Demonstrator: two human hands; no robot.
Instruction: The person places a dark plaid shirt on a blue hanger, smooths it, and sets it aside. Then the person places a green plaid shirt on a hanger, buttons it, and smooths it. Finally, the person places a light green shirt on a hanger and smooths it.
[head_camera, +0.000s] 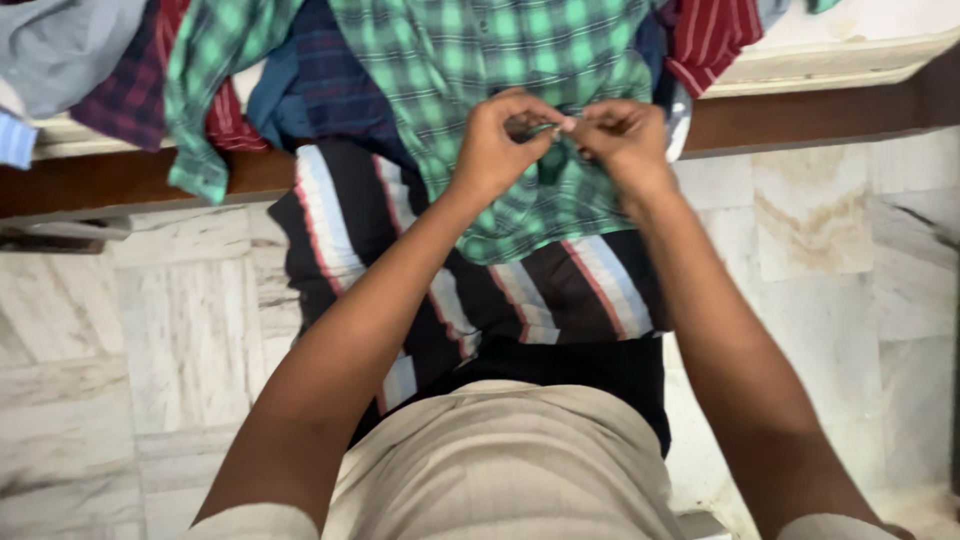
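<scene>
A pale bench (830, 55) with a dark wooden edge stands over a floor of veined white marble tiles (150, 330). On it lies a green checked cotton shirt (500, 60), its long axis running from the far side towards the person, the hem hanging over the edge onto a black, white and red striped cloth (350, 220). The left hand (497, 145) and right hand (622, 135) meet at the shirt's front, fingers pinched together on its placket. Other checked and striped shirts (130, 80) lie piled to the left.
</scene>
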